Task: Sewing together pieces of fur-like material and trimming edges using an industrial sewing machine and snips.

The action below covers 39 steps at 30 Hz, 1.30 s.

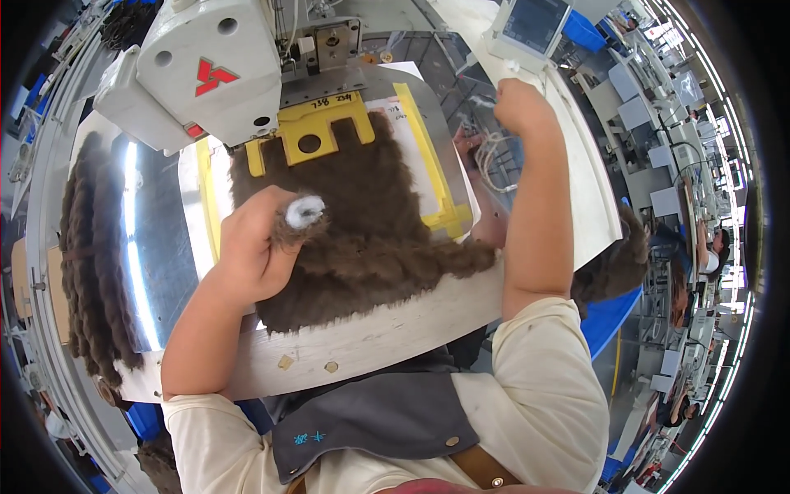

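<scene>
A piece of brown faux fur (362,222) lies on the metal bed of a white sewing machine (206,70), under a yellow plastic template (317,132). My left hand (255,247) rests on the fur's left part and pinches a small brown tuft with a white fluffy tip (303,212). My right hand (517,107) is raised at the far right of the bed, fist closed, next to the machine's control panel (533,29); I cannot see anything in it.
A stack of brown fur pieces (90,255) lies at the left of the table. More fur (613,263) hangs at the right edge. White cables (494,160) lie under my right arm. Other workstations and people fill the far right.
</scene>
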Motion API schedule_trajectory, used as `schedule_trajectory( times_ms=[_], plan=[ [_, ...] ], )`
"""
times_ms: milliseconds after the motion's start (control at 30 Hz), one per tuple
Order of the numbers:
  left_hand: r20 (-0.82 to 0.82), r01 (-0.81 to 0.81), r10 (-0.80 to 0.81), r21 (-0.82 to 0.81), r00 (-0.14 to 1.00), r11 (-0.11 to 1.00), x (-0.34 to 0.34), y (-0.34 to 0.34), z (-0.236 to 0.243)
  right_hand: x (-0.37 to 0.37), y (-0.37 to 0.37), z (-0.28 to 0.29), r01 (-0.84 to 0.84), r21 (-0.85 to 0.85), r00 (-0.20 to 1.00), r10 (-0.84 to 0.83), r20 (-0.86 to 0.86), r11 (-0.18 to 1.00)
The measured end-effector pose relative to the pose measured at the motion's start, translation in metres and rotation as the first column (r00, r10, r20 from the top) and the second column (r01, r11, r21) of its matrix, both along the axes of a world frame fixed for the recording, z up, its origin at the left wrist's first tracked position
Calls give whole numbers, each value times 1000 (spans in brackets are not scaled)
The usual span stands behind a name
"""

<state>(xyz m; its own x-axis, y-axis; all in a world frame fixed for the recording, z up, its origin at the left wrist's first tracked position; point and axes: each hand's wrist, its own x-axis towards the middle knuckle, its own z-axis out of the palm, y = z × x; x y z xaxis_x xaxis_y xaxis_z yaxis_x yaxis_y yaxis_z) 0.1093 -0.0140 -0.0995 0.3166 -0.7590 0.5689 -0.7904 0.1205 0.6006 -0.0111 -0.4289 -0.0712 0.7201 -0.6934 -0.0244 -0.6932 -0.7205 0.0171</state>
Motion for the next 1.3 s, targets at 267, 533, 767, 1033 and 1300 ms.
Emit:
schedule_trajectory(
  times_ms=[267, 533, 767, 1033, 1300],
  plan=[
    [-14, 24, -24, 8, 1000, 1000, -1, -1, 3, -6, 13, 27, 60, 64, 969, -73, 235, 996],
    [-19, 14, -13, 26, 1000, 1000, -3, 0, 5, -10, 27, 24, -96, 198, 961, 39, 273, 975],
    [-13, 36, -36, 14, 999, 999, -2, -2, 5, 0, 34, 19, -162, 222, 921, 66, 385, 962],
    [-18, 38, -37, 20, 999, 999, -2, -1, 3, 9, 34, 19, -332, 327, 891, 181, 416, 885],
    [-33, 45, -44, 34, 998, 998, -2, -2, 4, 3, 26, -6, -201, 19, 910, 179, 373, 979]
  ],
)
